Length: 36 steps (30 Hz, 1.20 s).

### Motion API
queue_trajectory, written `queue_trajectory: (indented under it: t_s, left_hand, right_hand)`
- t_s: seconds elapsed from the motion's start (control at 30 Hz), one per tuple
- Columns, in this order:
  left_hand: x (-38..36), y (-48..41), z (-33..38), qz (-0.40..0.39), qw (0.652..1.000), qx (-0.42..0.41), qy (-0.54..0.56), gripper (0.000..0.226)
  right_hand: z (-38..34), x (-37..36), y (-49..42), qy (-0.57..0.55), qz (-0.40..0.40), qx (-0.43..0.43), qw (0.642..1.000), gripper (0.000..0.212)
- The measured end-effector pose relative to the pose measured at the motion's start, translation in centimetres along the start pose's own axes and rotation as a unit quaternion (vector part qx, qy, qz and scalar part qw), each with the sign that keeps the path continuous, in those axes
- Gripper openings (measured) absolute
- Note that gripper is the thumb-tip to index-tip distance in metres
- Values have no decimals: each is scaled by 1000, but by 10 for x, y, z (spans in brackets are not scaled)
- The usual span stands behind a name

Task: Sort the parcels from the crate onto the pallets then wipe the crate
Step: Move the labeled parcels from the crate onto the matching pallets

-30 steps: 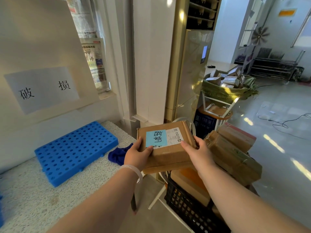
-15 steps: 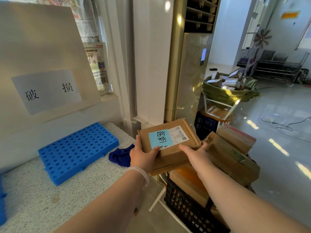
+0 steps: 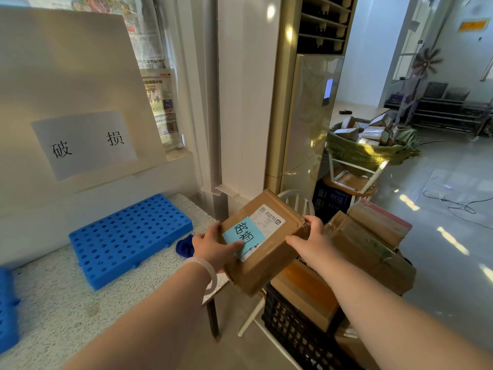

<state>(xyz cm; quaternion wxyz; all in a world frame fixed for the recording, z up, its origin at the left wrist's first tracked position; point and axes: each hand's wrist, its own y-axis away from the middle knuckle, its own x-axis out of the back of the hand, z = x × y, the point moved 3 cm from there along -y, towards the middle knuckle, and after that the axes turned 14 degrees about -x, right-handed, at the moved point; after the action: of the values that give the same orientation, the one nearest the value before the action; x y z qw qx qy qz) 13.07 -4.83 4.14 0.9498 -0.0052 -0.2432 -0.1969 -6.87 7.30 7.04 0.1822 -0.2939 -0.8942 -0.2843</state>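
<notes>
Far-left pallet (image 3: 8,308): cut off by the frame edge; you see only a blue corner on the speckled table (image 3: 66,316).
Blue pallet (image 3: 130,239): in full view, perforated, lying flat on the table below the paper sign (image 3: 85,144).
Blue cloth (image 3: 184,247): mostly hidden behind your left wrist; a crumpled edge shows just beside the pallet.
Left hand (image 3: 213,245): grips the parcel's near-left end, thumb across the light-blue label; the fingers are hidden beneath the box.
Parcel (image 3: 269,260): brown cardboard box, tilted, held in the air between the table edge and the crate. It bears a white shipping label beside a handwritten light-blue one; the print is too small to read.
Right hand (image 3: 309,241): clasps the parcel's right end, fingers curled over the far edge.
Crate (image 3: 293,332): black lattice, its lower part cut off; stacked boxes (image 3: 373,247) cover its rim.
</notes>
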Motion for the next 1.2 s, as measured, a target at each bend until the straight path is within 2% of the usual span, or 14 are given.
queue_trajectory:
  t_s: [0.1, 0.3, 0.43, 0.6, 0.77, 0.87, 0.93, 1.0, 1.1, 1.2]
  left_hand:
    - [-2, 2, -3, 4, 999, 9, 33, 90]
    - [-7, 8, 3, -24, 998, -2, 51, 63]
    - [-14, 15, 2, -43, 999, -19, 22, 58]
    - [-17, 21, 6, -70, 997, -38, 7, 78]
    - [-5, 26, -4, -59, 998, -34, -2, 83]
    - [8, 30, -13, -50, 998, -39, -17, 87]
    - [21, 31, -18, -40, 995, -77, -53, 90]
    - [37, 32, -22, -25, 988, -104, -111, 96]
    - [58, 31, -36, -17, 969, -92, -230, 109]
    - [76, 35, -54, -11, 986, -74, -151, 113]
  right_hand:
    - [1, -2, 0, -6, 4, 15, 1000, 77]
    - [-6, -2, -3, -23, 24, 58, 998, 103]
    - [-11, -4, -4, 34, 62, 88, 994, 106]
    - [-10, -16, 1, 120, 58, 118, 984, 90]
    - [-15, -40, 4, 213, 21, 141, 967, 97]
    - [-24, -55, 6, 217, -8, 155, 964, 95]
    - [-29, -64, 6, 204, -31, 161, 965, 92]
    - [-34, -75, 5, 178, -61, 170, 967, 90]
    - [-44, -97, 6, 172, -89, 195, 962, 85]
    - [-60, -126, 12, 201, -106, 215, 950, 84]
